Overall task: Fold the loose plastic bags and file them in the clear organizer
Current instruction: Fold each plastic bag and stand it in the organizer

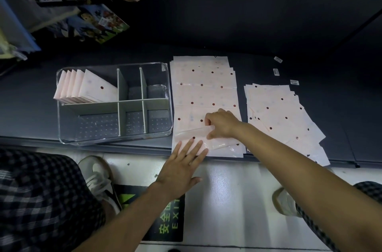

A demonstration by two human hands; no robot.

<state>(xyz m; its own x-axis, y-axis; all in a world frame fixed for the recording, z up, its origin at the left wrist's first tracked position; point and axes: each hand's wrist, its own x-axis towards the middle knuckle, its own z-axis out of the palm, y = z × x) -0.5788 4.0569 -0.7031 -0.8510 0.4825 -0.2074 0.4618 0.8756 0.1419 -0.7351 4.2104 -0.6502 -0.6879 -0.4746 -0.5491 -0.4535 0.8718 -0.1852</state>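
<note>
Top bag (pixel 206 94): laid flat on the dark shelf (pixel 268 24), just right of the clear organizer (pixel 115 140), so it can be folded.
Left hand (pixel 182 165): fingers kept straight and pressed on the near edge, likely to stop the bag from sliding. Nothing is gripped.
Right hand (pixel 222 124): the bag's near flap is pinched and lifted over, to start a fold.
Folded bags (pixel 86 88): stood in the organizer's back left slot; other slots look free.
Loose pile (pixel 285 119): spread to the right, waiting.
In the way: nothing is seen between bag and organizer.
</note>
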